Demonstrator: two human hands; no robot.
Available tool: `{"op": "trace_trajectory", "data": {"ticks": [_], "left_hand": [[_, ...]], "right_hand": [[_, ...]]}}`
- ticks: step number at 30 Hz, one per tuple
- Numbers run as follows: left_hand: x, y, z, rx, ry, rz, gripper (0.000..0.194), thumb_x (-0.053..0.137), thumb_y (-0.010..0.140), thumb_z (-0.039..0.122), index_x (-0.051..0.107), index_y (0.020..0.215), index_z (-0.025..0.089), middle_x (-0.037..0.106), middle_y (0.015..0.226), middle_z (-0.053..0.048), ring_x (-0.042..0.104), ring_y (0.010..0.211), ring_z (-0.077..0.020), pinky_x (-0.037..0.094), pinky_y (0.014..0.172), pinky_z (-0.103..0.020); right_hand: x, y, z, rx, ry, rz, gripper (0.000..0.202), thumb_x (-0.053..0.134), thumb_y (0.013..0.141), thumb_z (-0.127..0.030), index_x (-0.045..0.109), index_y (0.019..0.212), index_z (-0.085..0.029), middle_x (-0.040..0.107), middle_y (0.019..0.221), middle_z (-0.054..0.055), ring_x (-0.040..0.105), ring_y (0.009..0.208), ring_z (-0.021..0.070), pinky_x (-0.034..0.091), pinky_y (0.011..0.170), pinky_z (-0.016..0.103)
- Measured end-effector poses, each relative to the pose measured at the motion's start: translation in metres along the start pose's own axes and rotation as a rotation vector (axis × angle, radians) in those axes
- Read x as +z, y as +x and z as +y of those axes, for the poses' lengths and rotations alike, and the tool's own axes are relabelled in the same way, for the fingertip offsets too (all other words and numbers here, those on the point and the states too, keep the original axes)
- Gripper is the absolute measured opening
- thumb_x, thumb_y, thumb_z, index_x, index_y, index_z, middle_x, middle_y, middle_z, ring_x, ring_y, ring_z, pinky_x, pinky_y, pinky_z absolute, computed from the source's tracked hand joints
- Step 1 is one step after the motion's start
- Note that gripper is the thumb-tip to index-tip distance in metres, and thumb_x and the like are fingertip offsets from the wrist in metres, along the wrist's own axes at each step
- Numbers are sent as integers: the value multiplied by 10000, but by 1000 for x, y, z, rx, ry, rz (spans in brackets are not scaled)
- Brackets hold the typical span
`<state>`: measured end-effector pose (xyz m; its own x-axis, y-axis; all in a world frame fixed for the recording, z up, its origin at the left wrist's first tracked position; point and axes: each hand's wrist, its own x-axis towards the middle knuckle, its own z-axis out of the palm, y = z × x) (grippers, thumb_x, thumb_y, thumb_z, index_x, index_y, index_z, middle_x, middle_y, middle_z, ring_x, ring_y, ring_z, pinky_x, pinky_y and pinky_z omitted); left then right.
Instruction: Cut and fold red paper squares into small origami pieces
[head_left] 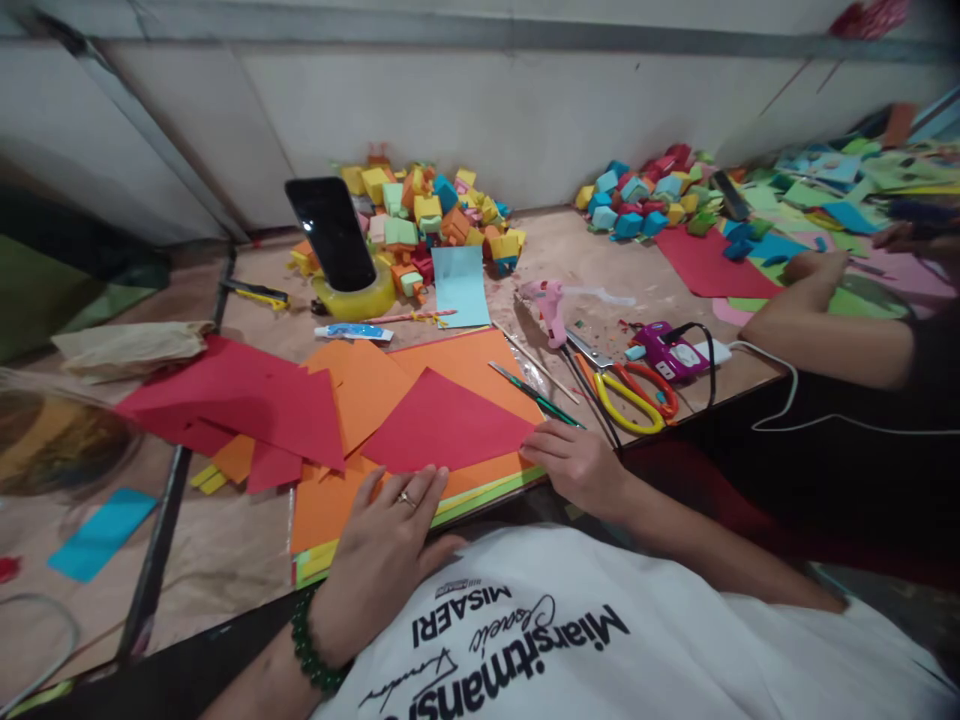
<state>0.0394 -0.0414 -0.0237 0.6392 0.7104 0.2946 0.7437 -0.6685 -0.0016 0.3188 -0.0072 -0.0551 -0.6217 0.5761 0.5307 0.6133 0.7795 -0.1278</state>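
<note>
A piece of red paper (pixel 450 425) with pointed corners lies on a stack of orange sheets (pixel 330 510), with yellow and green sheets showing beneath. My left hand (pixel 397 530) rests flat, fingers stretched over the red paper's near edge; a ring and a green bead bracelet are on it. At the paper's right corner, the fingertips of my right hand (pixel 577 460) are bent together on the corner; the thumb is hard to make out. Just beyond that hand lies a green-handled pen-like tool (pixel 536 394).
Scissors (pixel 630 400), a pink glue gun (pixel 551 310) and a purple power socket (pixel 671 350) lie right. A phone (pixel 332 235) leans on a tape roll (pixel 356 300). Folded paper cubes (pixel 420 210) are piled behind. Another person's arm (pixel 825 330) reaches in at right.
</note>
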Motion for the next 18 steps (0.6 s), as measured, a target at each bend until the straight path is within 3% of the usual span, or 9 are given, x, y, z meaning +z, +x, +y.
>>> {"op": "trace_trajectory", "data": {"ticks": [5, 11, 18], "left_hand": [[7, -6, -1, -14, -26, 25, 544, 313, 981, 486, 573, 1277, 110, 701, 1123, -129, 613, 987, -262, 379, 974, -436], [6, -11, -2, -31, 23, 71, 522, 299, 993, 457, 590, 1248, 106, 699, 1103, -126, 601, 924, -243, 453, 831, -372], [-1, -15, 0, -120, 17, 27, 428, 382, 983, 395, 608, 1230, 127, 714, 1082, -117, 595, 909, -266, 418, 874, -434]], "right_hand": [[-10, -5, 0, 52, -9, 109, 327, 434, 848, 24, 687, 948, -159, 717, 892, 66, 621, 865, 168, 572, 783, 299], [-10, -7, -4, 149, -29, 130, 308, 450, 857, 13, 697, 905, -164, 698, 809, 59, 604, 796, 168, 552, 690, 281], [-8, -16, 1, 200, 12, 152, 302, 460, 861, -7, 699, 933, -177, 673, 768, 62, 561, 781, 184, 531, 690, 301]]}}
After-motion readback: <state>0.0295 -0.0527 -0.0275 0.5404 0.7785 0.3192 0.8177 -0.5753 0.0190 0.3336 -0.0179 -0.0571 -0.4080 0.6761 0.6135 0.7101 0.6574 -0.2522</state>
